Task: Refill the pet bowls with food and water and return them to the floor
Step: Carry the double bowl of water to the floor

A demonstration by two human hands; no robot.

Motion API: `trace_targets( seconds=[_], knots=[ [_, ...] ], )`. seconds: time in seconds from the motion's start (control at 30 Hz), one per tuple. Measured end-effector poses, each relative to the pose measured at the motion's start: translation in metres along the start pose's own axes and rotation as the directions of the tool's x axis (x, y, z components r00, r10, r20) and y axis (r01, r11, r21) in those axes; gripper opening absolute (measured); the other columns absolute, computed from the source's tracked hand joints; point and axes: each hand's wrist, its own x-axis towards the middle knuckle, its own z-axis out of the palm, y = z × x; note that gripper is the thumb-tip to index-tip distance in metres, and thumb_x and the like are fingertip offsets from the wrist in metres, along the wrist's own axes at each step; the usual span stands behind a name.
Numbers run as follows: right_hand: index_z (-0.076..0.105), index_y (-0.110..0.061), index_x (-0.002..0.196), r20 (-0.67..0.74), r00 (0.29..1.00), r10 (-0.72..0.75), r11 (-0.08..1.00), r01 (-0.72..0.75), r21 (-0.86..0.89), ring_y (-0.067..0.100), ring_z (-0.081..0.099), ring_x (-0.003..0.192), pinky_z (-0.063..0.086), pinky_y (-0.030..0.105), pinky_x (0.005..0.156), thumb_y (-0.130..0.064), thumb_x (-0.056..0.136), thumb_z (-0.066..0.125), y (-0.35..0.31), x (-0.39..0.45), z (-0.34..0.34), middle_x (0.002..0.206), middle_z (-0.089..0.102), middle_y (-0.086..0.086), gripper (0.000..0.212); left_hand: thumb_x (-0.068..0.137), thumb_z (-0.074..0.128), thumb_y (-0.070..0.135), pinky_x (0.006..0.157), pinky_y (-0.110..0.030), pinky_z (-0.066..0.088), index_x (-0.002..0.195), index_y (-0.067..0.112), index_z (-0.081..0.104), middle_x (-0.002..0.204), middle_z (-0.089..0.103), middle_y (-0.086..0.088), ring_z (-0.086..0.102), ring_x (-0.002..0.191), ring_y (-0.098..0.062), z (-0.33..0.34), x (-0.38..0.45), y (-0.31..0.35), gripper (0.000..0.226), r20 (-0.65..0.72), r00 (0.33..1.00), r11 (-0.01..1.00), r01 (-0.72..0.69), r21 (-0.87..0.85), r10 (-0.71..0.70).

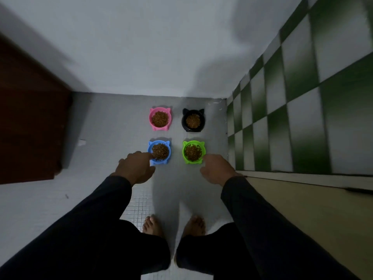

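Note:
Four cat-eared bowls stand on the grey floor in a two-by-two square, each holding brown kibble: a pink bowl (160, 118) and a black bowl (193, 120) at the back, a blue bowl (159, 152) and a green bowl (193, 152) in front. My left hand (134, 168) hangs over the left edge of the blue bowl, fingers loosely stretched toward it, holding nothing. My right hand (217, 169) hovers by the lower right edge of the green bowl, fingers relaxed and empty. Both hands look nearer the camera than the bowls. No water is visible in any bowl.
A brown wooden door (30, 122) stands at the left. A green and white checked tile wall (292, 118) runs along the right, with a beige ledge (302, 209) below it. A white wall closes the back. My bare feet (153, 226) stand on small-tiled floor behind the bowls.

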Motion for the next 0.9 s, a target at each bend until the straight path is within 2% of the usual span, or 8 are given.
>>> trace_targets(
  seconds=[0.2, 0.43, 0.6, 0.67, 0.9],
  knots=[
    [0.063, -0.015, 0.115, -0.044, 0.999, -0.027, 1.0, 0.028, 0.008, 0.031, 0.062, 0.109, 0.052, 0.037, 0.092, -0.032, 0.09, 0.058, -0.036, -0.11, -0.088, 0.123, 0.064, 0.011, 0.03, 0.099, 0.057, 0.047, 0.099, -0.042, 0.05, 0.14, 0.025, 0.054, 0.134, 0.062, -0.006, 0.058, 0.119, -0.026, -0.092, -0.104, 0.023, 0.047, -0.021, 0.999, 0.999, -0.041, 0.013, 0.041],
    [0.061, -0.013, 0.117, -0.145, 0.989, -0.035, 0.999, 0.04, 0.03, 0.028, 0.061, 0.107, 0.051, 0.034, 0.088, -0.027, 0.092, 0.058, -0.069, -0.228, -0.184, 0.121, 0.063, 0.01, 0.028, 0.098, 0.061, 0.044, 0.093, -0.039, 0.053, 0.136, 0.02, 0.057, 0.129, 0.063, -0.008, 0.061, 0.113, -0.026, -0.19, -0.218, 0.048, 0.044, -0.134, 0.988, 0.997, -0.082, 0.009, 0.082],
    [0.06, -0.013, 0.104, -0.216, 0.975, -0.053, 0.998, 0.061, 0.031, 0.025, 0.061, 0.097, 0.05, 0.031, 0.078, -0.022, 0.093, 0.056, -0.085, -0.295, -0.238, 0.109, 0.064, 0.008, 0.016, 0.098, 0.059, 0.048, 0.096, -0.041, 0.052, 0.14, 0.025, 0.054, 0.131, 0.061, -0.007, 0.06, 0.117, -0.027, -0.246, -0.281, 0.063, 0.048, -0.249, 0.961, 0.993, -0.113, 0.031, 0.118],
    [0.06, -0.013, 0.096, -0.249, 0.967, -0.057, 0.997, 0.066, 0.029, 0.026, 0.062, 0.095, 0.052, 0.033, 0.08, -0.021, 0.091, 0.053, -0.09, -0.316, -0.258, 0.102, 0.063, 0.005, 0.012, 0.098, 0.058, 0.049, 0.094, -0.04, 0.052, 0.138, 0.026, 0.055, 0.13, 0.061, -0.007, 0.06, 0.116, -0.027, -0.266, -0.3, 0.071, 0.046, -0.275, 0.952, 0.991, -0.119, 0.068, 0.133],
    [0.062, -0.014, 0.114, -0.391, 0.917, -0.076, 0.997, 0.071, -0.026, 0.026, 0.061, 0.101, 0.054, 0.039, 0.087, -0.027, 0.093, 0.054, -0.1, -0.371, -0.313, 0.116, 0.063, 0.006, 0.026, 0.099, 0.056, 0.05, 0.101, -0.045, 0.05, 0.144, 0.024, 0.05, 0.139, 0.056, -0.007, 0.055, 0.125, -0.029, -0.321, -0.342, 0.096, 0.053, -0.36, 0.907, 0.975, -0.183, 0.128, 0.217]
  ],
)
